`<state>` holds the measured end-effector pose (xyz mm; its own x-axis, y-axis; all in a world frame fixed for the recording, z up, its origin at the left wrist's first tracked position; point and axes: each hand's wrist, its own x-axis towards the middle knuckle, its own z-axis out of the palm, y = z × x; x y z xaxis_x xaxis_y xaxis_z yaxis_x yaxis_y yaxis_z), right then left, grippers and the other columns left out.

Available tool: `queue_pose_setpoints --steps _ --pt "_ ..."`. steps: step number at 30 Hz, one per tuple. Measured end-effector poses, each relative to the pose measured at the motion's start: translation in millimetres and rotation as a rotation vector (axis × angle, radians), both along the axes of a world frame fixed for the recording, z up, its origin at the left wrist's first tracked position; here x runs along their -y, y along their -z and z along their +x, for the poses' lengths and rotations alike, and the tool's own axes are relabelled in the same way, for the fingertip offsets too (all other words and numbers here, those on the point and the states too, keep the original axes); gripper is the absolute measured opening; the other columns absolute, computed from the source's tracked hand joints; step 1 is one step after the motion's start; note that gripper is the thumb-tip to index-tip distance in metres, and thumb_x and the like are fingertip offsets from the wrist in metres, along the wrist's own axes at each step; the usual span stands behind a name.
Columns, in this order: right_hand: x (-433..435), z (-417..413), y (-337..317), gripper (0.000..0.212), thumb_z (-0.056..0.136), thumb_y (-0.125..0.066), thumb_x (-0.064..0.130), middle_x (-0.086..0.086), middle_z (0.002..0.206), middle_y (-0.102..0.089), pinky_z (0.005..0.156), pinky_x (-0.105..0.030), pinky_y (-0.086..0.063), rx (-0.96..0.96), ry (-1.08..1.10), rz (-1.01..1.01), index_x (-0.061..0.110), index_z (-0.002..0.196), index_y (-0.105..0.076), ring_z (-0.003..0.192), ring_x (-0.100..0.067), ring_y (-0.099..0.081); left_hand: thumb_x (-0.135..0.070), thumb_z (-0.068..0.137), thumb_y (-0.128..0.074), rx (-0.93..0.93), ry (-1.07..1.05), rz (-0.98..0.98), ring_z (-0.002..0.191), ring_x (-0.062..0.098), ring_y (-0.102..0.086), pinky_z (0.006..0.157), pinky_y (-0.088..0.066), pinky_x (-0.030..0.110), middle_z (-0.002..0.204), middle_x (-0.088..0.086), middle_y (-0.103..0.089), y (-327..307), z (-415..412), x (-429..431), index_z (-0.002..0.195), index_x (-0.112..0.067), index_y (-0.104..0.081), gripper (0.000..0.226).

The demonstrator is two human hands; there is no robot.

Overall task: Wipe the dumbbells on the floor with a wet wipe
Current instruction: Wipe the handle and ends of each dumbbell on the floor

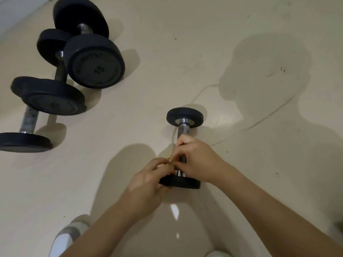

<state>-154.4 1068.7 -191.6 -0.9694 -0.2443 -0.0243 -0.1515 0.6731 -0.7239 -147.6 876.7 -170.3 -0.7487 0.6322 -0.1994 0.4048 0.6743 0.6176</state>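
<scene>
Target now: small dumbbell (183, 129), lying on floor (204, 43) centre frame, black end plates, bright knurled metal grip between. Both hands right above that grip: left hand (148, 180) and right hand (198, 160) pinching a small yellowish scrap (170, 159) at the fingertips, prob. the wipe or its sachet, too small to tell. Contact of right hand w/ grip: can't tell. Handling, as a guess: rigid, dense, yet light enough for one hand. Round plates, so likely to roll on smooth floor w/o a steadying hold on one plate. Best hold prob. mid-grip or rim of near plate; knurled, so good purchase there; plates possibly slick once wet. Scrap itself soft-looking, limp, easy to bunch. Larger dumbbells (89, 58) clustered upper left, well apart from the small one, one marked 15, exact count unclear; much heavier-looking, prob. better wiped in place. Floor cream, glossy, scuffed, w/ dark specks, a thin curved line and a big shadow of the person. Pale strip (11, 12) far upper left, maybe wall base. White-grey shoe (68, 236) bottom left.
</scene>
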Motion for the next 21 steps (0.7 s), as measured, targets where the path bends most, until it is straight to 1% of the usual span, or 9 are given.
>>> queue_pose_setpoints --steps 2,4,5,7,10,14,16,19,21 --pt "-8 -10 3 0.006 0.074 -0.073 0.010 0.003 0.089 -0.054 0.068 -0.036 -0.052 -0.064 0.052 -0.026 0.013 0.076 -0.069 0.075 -0.014 -0.054 -0.023 0.069 -0.064 0.191 -0.026 0.062 0.100 0.003 -0.058 0.082 -0.051 0.024 0.115 -0.020 -0.056 -4 -9 -1 0.101 -0.038 -0.066 0.036" --pt "-14 -16 6 0.011 0.075 -0.074 0.011 0.002 0.093 -0.055 0.072 -0.033 -0.052 -0.098 0.110 -0.003 0.013 0.085 -0.069 0.081 -0.014 -0.053 -0.019 0.067 -0.062 0.489 -0.183 0.212 0.099 0.007 -0.062 0.084 -0.051 0.023 0.105 -0.010 -0.068 -12 -22 -4 0.092 -0.033 -0.072 0.030" --pt "-14 -17 6 0.014 0.077 -0.074 0.012 0.003 0.095 -0.053 0.074 -0.030 -0.052 -0.092 0.131 -0.004 0.013 0.090 -0.069 0.082 -0.014 -0.053 -0.012 0.073 -0.061 0.522 -0.294 0.265 0.098 0.011 -0.064 0.082 -0.051 0.020 0.101 -0.005 -0.070 -11 -28 -4 0.088 -0.028 -0.074 0.026" --pt "-12 -16 7 0.018 0.079 -0.073 0.013 0.004 0.099 -0.050 0.075 -0.026 -0.051 -0.055 0.163 -0.040 0.014 0.096 -0.069 0.081 -0.011 -0.052 0.002 0.083 -0.052 0.382 -0.334 0.092 0.104 0.011 -0.059 0.083 -0.043 0.010 0.109 -0.005 -0.067 2 -42 -3 0.088 -0.024 -0.075 0.035" --pt "-11 -10 3 0.018 0.083 -0.068 0.011 0.007 0.102 -0.052 0.076 -0.017 -0.047 0.075 0.277 -0.129 0.022 0.098 -0.069 0.076 -0.003 -0.052 -0.005 0.086 -0.051 0.222 -0.021 -0.266 0.112 0.010 -0.052 0.089 -0.033 0.011 0.125 -0.009 -0.052 21 -54 -10 0.103 -0.024 -0.074 0.035" --pt "-14 4 -5 0.023 0.087 -0.062 0.009 0.013 0.103 -0.064 0.082 -0.027 -0.054 0.310 0.572 -0.494 0.029 0.096 -0.069 0.088 -0.003 -0.061 -0.018 0.083 -0.060 0.109 0.095 -0.350 0.099 0.014 -0.059 0.083 -0.043 0.021 0.112 -0.008 -0.061 36 -60 -18 0.101 -0.021 -0.075 0.023" --pt "-14 11 -7 0.027 0.086 -0.065 0.011 0.013 0.104 -0.065 0.081 -0.028 -0.054 0.353 0.606 -0.537 0.033 0.100 -0.068 0.091 -0.001 -0.061 -0.018 0.082 -0.067 0.141 -0.158 -0.239 0.088 0.009 -0.062 0.075 -0.044 0.015 0.101 -0.008 -0.067 30 -61 -17 0.088 -0.019 -0.075 0.011" --pt "-7 16 -19 0.049 0.078 -0.075 0.015 0.016 0.114 -0.060 0.080 -0.024 -0.054 0.376 0.490 -0.585 0.035 0.120 -0.060 0.094 0.000 -0.059 -0.007 0.077 -0.076 0.457 -0.729 0.301 0.081 0.011 -0.070 0.076 -0.050 0.016 0.088 0.003 -0.075 0 -60 -22 0.083 -0.014 -0.075 0.009" --pt "0 15 -26 0.053 0.075 -0.078 0.014 0.014 0.112 -0.065 0.080 -0.023 -0.055 0.365 0.429 -0.687 0.030 0.123 -0.061 0.095 -0.004 -0.063 -0.007 0.077 -0.075 0.602 -0.738 0.509 0.086 0.018 -0.071 0.080 -0.054 0.025 0.088 0.007 -0.075 -23 -53 -35 0.088 -0.009 -0.075 0.012"
